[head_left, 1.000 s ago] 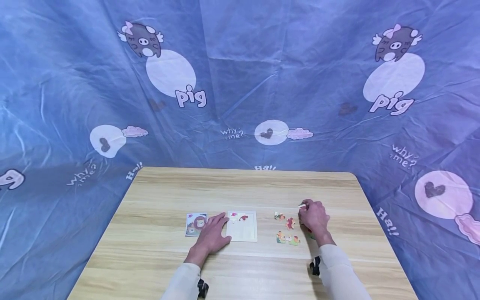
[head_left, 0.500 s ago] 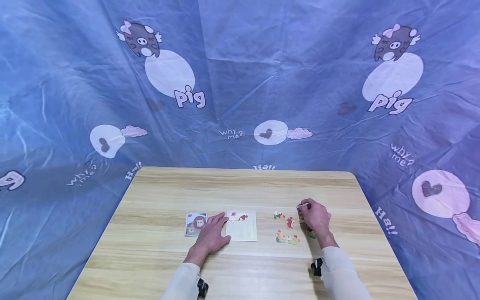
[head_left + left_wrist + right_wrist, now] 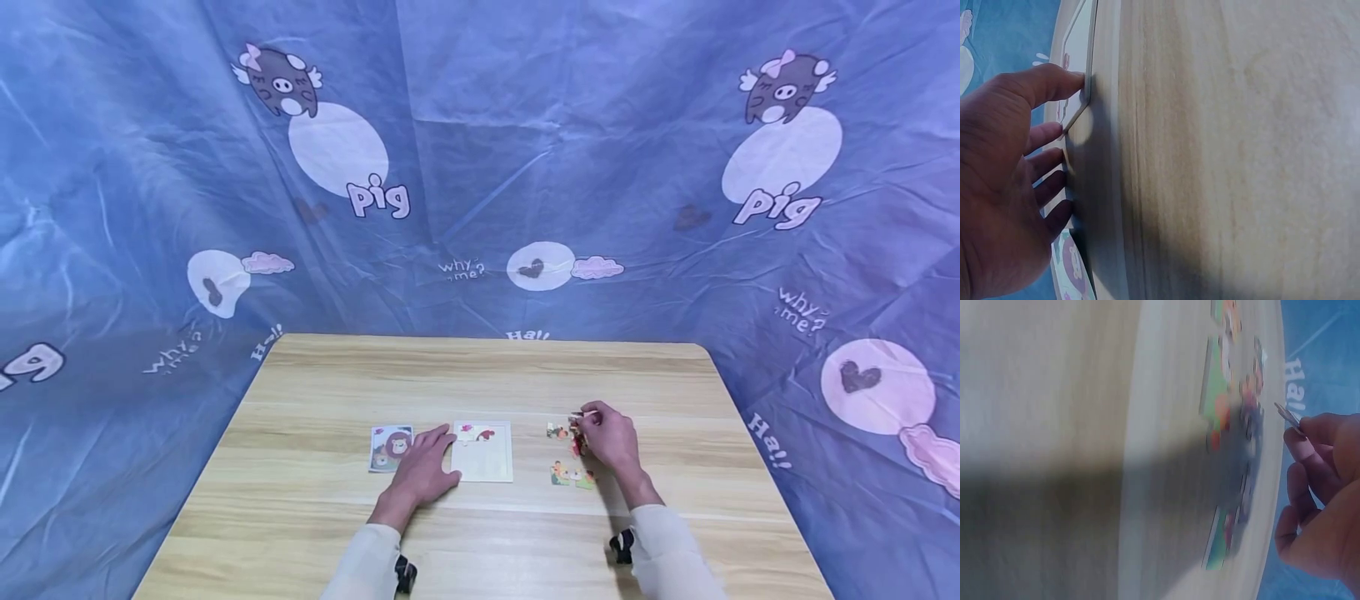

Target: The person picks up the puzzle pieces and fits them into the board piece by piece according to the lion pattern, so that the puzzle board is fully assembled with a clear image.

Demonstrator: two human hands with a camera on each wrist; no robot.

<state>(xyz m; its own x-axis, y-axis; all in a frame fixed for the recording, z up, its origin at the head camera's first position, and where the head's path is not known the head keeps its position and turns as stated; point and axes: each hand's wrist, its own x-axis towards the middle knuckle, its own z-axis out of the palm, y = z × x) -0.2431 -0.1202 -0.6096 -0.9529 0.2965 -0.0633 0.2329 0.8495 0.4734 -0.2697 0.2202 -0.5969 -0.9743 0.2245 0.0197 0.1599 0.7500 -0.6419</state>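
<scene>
A puzzle piece [image 3: 1288, 416], seen edge-on in the right wrist view, is pinched between the thumb and a fingertip of my right hand [image 3: 615, 440], raised off the table. Below and left of that hand lie several loose puzzle pieces [image 3: 561, 473], some of them partly hidden by it. My left hand [image 3: 424, 473] rests at the left side of a white puzzle tray [image 3: 483, 467], fingers relaxed. The thumb touches the tray's edge in the left wrist view. Two pieces [image 3: 486, 435] with pink and red-brown print sit in the tray's upper left.
A printed picture card [image 3: 390, 450] with a lion lies left of the tray, partly behind the left hand. All of it lies on a wood-grain table [image 3: 480, 375]. A blue patterned cloth [image 3: 480, 167] hangs behind the table and at both sides.
My right hand has moved left with the pinched puzzle piece, from the right of the loose pieces to above them. My left hand stays at the tray.
</scene>
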